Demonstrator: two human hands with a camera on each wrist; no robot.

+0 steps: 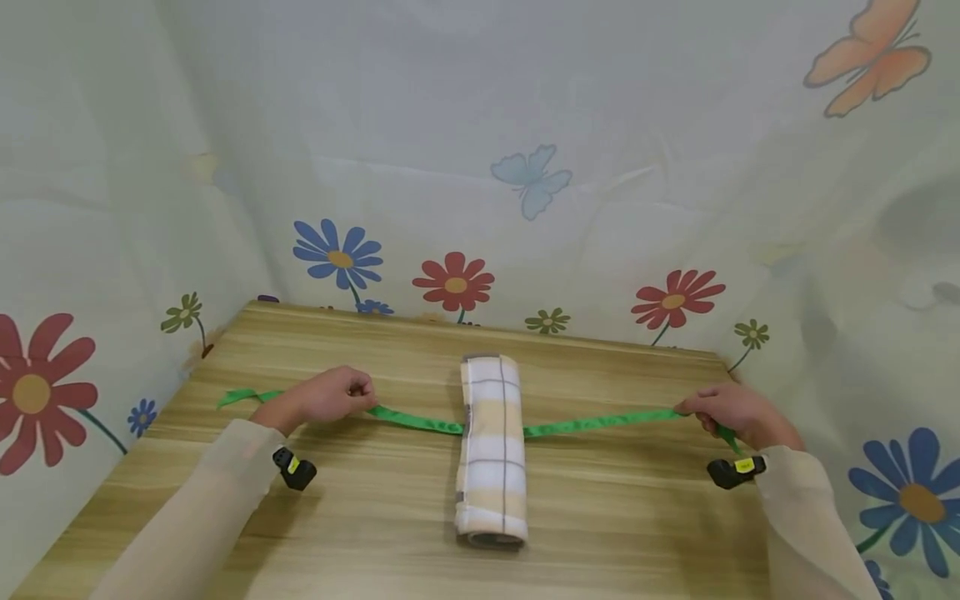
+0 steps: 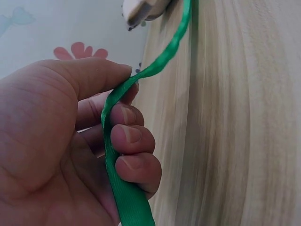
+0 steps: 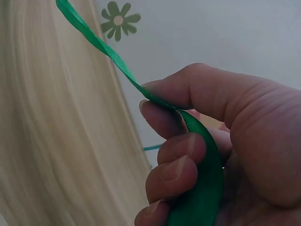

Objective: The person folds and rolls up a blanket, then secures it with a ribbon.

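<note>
A rolled checked cloth (image 1: pixel 491 454), white and beige with grey lines, lies lengthwise in the middle of the wooden table. A green ribbon (image 1: pixel 600 423) runs out from both sides of the roll; its middle stretch is hidden at the cloth. To the left, my left hand (image 1: pixel 330 395) pinches the ribbon between thumb and index finger, and the tail trails past the wrist. In the left wrist view the ribbon (image 2: pixel 127 202) passes along the curled fingers. My right hand (image 1: pixel 738 412) pinches the other side, its tail (image 3: pixel 200 188) running down through the palm.
The wooden table (image 1: pixel 375 533) meets a pale curtain (image 1: pixel 420 100) printed with flowers and butterflies at the back and sides. A black device (image 1: pixel 294 468) is strapped at the left wrist and another black device (image 1: pixel 735 472) at the right.
</note>
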